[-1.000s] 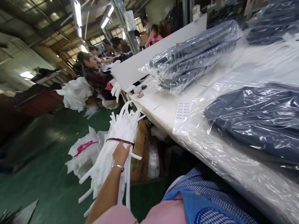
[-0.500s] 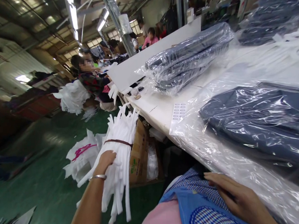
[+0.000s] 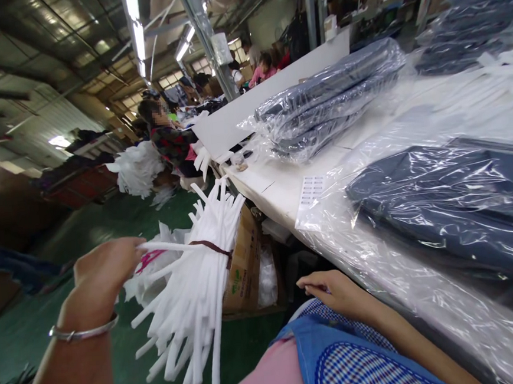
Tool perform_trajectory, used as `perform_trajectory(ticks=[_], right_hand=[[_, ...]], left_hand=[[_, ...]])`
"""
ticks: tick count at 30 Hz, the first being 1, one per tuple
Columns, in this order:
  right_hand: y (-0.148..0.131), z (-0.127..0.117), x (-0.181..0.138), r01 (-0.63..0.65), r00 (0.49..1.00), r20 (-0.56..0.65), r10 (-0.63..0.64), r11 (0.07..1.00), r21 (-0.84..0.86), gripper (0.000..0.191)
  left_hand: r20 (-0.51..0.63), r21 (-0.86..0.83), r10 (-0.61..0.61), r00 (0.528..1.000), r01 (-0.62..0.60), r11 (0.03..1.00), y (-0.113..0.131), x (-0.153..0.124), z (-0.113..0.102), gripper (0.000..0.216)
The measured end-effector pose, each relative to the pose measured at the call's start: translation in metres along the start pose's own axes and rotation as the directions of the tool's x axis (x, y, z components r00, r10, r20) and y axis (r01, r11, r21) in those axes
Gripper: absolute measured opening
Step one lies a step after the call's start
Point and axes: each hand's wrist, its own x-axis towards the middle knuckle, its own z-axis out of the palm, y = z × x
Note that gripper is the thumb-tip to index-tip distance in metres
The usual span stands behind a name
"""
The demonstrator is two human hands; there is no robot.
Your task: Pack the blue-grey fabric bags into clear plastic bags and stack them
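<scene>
My left hand, with a silver bangle at the wrist, is closed on the end of a white strip. That strip is stretched sideways out of a thick bundle of white strips, which a brown band ties near its top. The bundle hangs at the side of a cardboard box, and its lower ends fan out. Over my lap, close to the table edge, my right hand is empty, its fingers loosely bent and partly apart. Below it lies a blue checked apron.
On the white table lie dark garments in clear plastic, more bagged garments and a label sheet. White material with a pink tie is behind the bundle. A co-worker is at the table's far end.
My left hand has moved left, away from the bundle, drawing one strip out taut. My right hand has shifted left from the table edge, and its fingers are more bent.
</scene>
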Motion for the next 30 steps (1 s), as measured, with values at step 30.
perform_trajectory(ticks=[30], right_hand=[[-0.003, 0.015, 0.005, -0.110, 0.980, -0.108, 0.165, 0.911, 0.398, 0.039]], left_hand=[[-0.486, -0.084, -0.106, 0.867, 0.075, 0.994, 0.006, 0.101, -0.108, 0.056]])
